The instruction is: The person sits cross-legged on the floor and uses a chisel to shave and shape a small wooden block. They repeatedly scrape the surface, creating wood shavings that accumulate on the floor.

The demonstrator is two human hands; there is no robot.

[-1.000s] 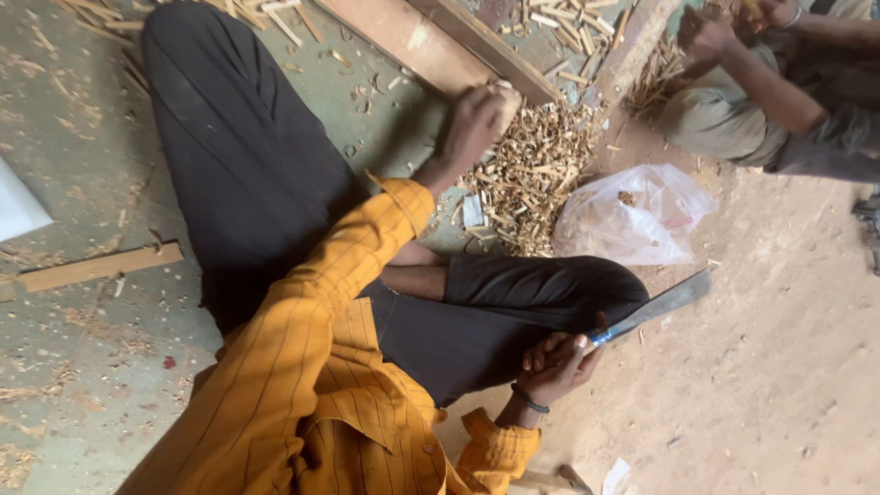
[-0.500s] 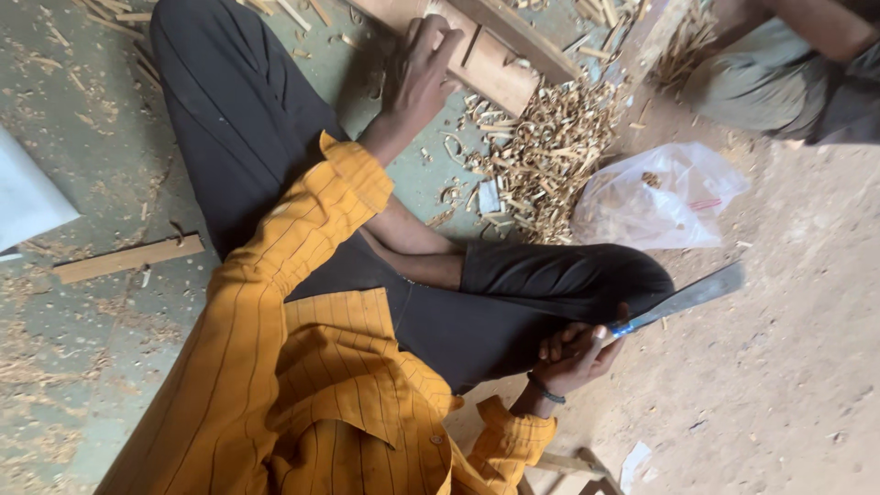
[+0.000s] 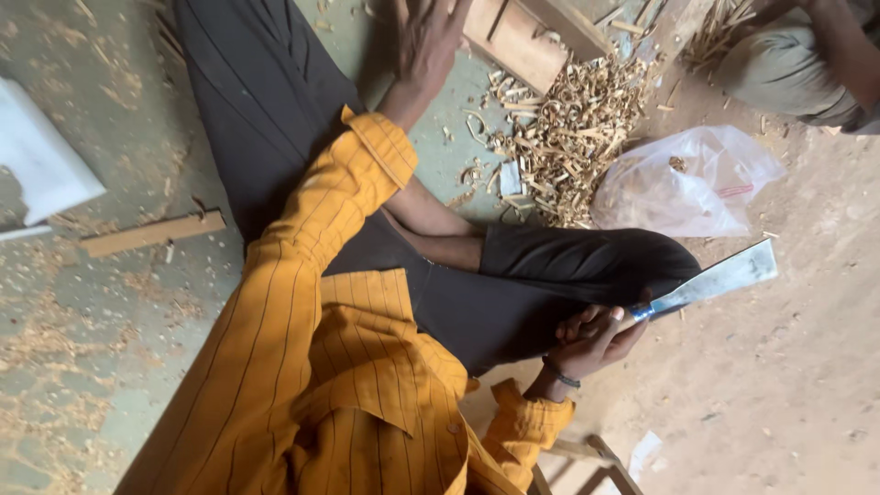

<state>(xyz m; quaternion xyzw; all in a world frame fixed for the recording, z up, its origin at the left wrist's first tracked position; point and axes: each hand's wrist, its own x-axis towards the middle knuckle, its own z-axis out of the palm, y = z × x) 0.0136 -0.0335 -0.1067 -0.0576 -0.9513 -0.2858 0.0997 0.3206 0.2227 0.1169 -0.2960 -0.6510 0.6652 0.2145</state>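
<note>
Wood shavings [image 3: 568,137] are piling up on the floor [image 3: 101,321] between my knees, right by the clear plastic bag [image 3: 683,183] at about 2 o'clock. My left hand [image 3: 426,37] is reaching out toward 12 o'clock, fingers spread flat beside the wooden block [image 3: 513,41]. My right hand [image 3: 600,335] is resting against my knee at 4 o'clock, fingers wrapped tight around the handle of a broad-bladed knife [image 3: 720,280], blade pointing out toward 3 o'clock. Somebody else is sitting over at 1 o'clock.
</note>
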